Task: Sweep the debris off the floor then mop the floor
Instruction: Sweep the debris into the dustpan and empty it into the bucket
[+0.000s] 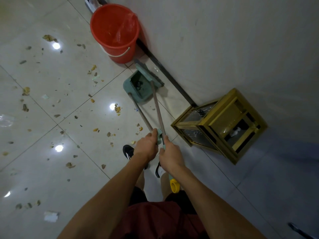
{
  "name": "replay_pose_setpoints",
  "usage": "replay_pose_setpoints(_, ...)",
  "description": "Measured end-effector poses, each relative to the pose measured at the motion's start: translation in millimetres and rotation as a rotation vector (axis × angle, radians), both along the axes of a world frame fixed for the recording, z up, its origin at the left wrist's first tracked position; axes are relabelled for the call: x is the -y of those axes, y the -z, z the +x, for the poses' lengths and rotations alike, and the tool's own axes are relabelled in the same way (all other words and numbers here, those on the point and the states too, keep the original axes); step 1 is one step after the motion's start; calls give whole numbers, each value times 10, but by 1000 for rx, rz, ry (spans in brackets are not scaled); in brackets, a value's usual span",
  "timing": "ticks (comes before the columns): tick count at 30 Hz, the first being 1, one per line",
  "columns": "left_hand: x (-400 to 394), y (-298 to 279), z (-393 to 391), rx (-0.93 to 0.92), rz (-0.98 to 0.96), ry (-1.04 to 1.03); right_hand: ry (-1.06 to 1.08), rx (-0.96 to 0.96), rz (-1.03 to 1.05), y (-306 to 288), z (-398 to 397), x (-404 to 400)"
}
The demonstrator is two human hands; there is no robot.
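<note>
A green dustpan (136, 87) stands on the tiled floor near the wall, with a green broom head (148, 75) resting against its back. Two long metal handles rise from them toward me. My left hand (146, 147) is closed around the top of the dustpan handle (141, 112). My right hand (170, 155) grips the broom handle (158, 107) at its green grip, and a yellow end cap (174, 185) shows below my wrist. Debris (94, 100) of yellow and brown scraps lies scattered over the floor to the left.
A red bucket (114, 31) with a plastic liner stands by the wall beyond the dustpan. A gold-framed glass box (222, 125) sits on the floor at the right, against the wall. My shoes (128, 151) are below my hands. Paper scraps (51, 216) lie at lower left.
</note>
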State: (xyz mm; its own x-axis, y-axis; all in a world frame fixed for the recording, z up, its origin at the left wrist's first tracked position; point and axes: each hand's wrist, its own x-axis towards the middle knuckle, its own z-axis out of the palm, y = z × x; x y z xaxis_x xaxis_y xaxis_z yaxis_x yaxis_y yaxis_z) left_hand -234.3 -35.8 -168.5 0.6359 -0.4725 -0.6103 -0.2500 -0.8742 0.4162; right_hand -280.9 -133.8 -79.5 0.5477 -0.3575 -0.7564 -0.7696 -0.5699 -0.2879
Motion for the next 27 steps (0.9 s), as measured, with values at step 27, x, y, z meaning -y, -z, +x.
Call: replay_pose_setpoints(27,-1223,-763,575,244,57,-514,-55,83,7,152,755,400)
